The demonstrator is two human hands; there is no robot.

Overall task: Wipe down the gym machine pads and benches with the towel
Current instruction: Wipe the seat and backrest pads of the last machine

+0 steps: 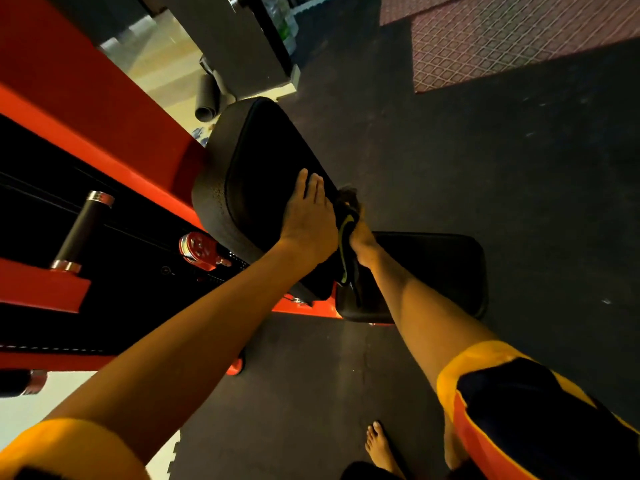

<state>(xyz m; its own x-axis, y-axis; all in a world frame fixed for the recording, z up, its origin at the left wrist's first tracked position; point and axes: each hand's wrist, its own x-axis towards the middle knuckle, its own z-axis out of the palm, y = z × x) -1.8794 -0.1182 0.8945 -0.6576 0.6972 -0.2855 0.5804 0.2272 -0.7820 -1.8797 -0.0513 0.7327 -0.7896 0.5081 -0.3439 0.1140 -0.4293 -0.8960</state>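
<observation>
**Towel** (pixel 346 233): dark cloth with a yellow-green edge, bunched in my right hand (pixel 362 239). The hand curls round it and presses it to the near side edge of the back pad (pixel 263 157). A tail of the cloth hangs down towards the seat pad (pixel 436 268).

**Left hand** (pixel 308 216): fingers straight and close together, laid flat on the back pad's face beside that edge. It holds nothing.

**Back pad**: black, tilted, fixed to the orange frame (pixel 104 109). I judge this to be the pad in hand. No wipe marks show, so I cannot tell how much of its face is done.

**Seat pad**: black, just below the back pad, crossed by my right forearm. I judge it left to do.

**Padded roller** (pixel 207 95): beyond the back pad, near the frame. Probably also left to do.

**Rubber floor** (pixel 485 174): dark, under the machine.
</observation>
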